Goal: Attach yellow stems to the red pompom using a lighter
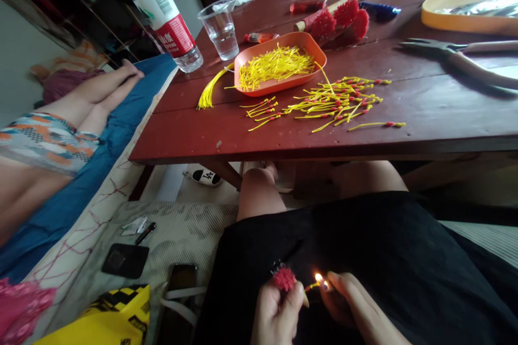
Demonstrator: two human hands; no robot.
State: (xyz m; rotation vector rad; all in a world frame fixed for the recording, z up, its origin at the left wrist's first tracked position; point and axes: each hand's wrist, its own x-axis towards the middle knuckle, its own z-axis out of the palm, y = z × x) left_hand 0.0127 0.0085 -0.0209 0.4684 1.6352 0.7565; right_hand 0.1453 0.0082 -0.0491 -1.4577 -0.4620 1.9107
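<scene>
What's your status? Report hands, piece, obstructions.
Left hand grips small red fluffy tassel. Right hand holds lit lighter flame at its yellow cord end. Nothing between them; black lap cloth beneath.

Tray (251,59) on table (424,113), cup (220,29) behind

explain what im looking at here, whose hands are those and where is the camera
The one picture comes from a camera worn on a person's head, looking down at their lap. Their left hand pinches a small red tassel; their right hand holds a lit lighter flame beside it. Ahead stands a red wooden table with an orange tray of yellow threads, loose yellow cords with red beads, a plastic cup, a water bottle and pliers. Another person lies at the left.
</scene>
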